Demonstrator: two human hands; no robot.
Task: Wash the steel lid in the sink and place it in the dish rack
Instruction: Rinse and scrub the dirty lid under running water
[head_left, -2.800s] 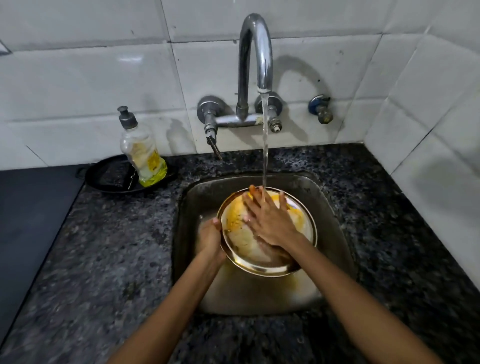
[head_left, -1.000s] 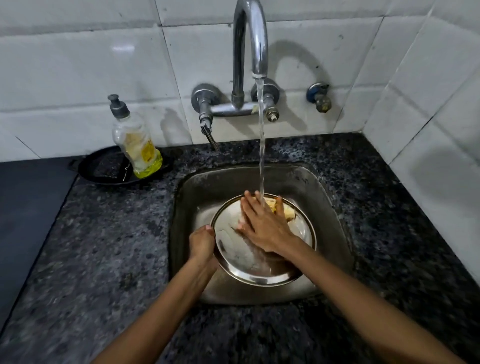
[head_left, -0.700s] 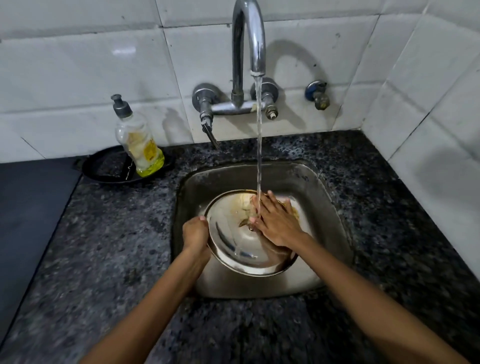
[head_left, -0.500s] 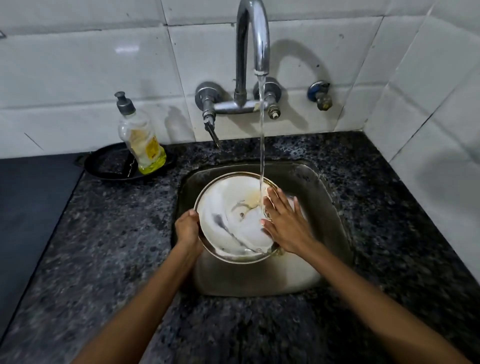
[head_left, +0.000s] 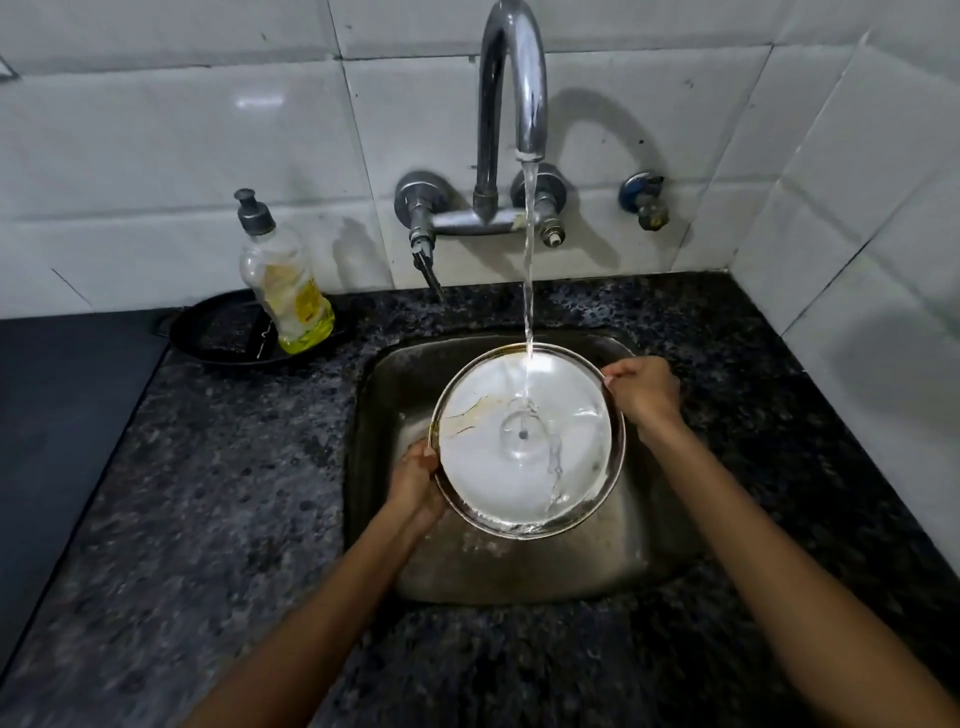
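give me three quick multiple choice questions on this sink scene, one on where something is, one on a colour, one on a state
1. Where does the soap bottle stand?
A. in the sink
B. on a black pan left of the faucet
C. right of the sink

2. What colour is the liquid in the bottle?
A. yellow
B. blue
C. red

3. How is the steel lid held?
A. flat on the sink floor
B. by one hand
C. by both hands at its rim, under running water

Answers:
1 B, the bottle sits on the pan by the wall.
2 A, yellow liquid fills its base.
3 C, the left hand and right hand grip opposite edges while the faucet stream lands on it.
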